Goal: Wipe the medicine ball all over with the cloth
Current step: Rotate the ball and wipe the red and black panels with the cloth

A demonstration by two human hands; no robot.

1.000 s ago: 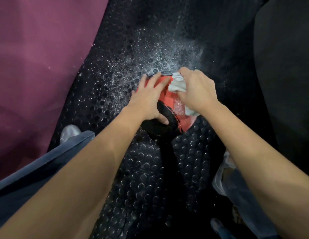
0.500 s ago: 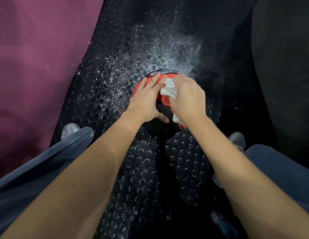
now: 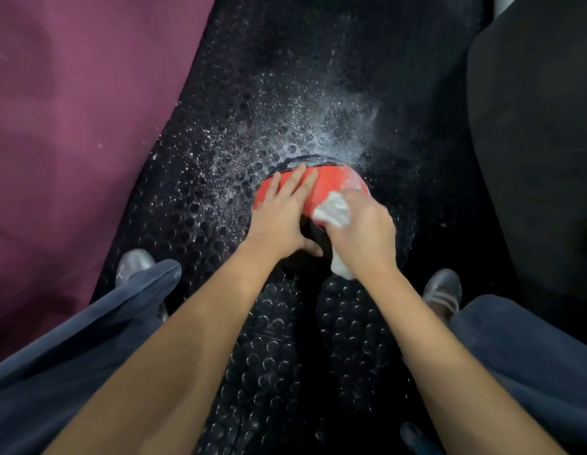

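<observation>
Medicine ball under flat, spread left hand; right hand clutches cloth against it.

The medicine ball, red with black panels, sits a little right of the frame's centre on a black studded floor mat. A crumpled white cloth presses against the ball's right side, its lower end showing beneath the wrist.

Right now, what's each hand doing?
Left hand: open, flat on the medicine ball.
Right hand: closed on the white cloth.
</observation>
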